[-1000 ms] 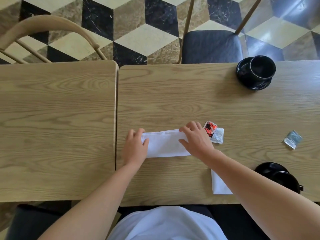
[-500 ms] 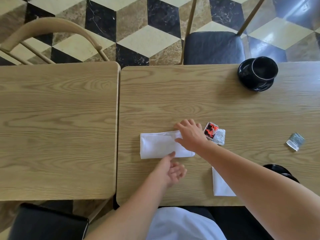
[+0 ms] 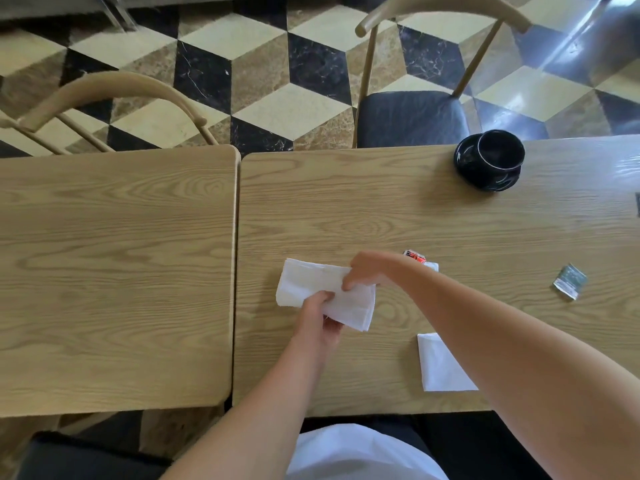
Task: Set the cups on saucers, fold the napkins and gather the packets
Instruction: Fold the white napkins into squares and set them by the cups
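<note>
Two bare hands work a white napkin (image 3: pixel 325 292) near the left edge of the right-hand desk (image 3: pixel 381 209), one of two wooden desks standing side by side. The left hand (image 3: pixel 320 318) pinches the napkin's near edge between thumb and curled fingers, while the right hand (image 3: pixel 363 273), reaching across from the right, closes its fingertips on the far right part of the same napkin, whose near right corner lifts off the wood. A second napkin (image 3: pixel 438 367), already folded, lies flat near the desk's near edge, partly hidden under the right forearm. Just beyond the right wrist, a red-and-white packet (image 3: pixel 414 255) and a pale packet (image 3: pixel 432 265) sit together, mostly covered by the arm. A greenish packet (image 3: pixel 569 281) lies well apart to the right. At the far side of the desk, a black cup (image 3: pixel 500 152) stands on a black saucer (image 3: pixel 485 178). Beyond the desks, a chair with a dark cushion (image 3: pixel 412 119) and a curved wooden chair (image 3: pixel 104 98) stand on a cube-patterned floor (image 3: pixel 277 81).
</note>
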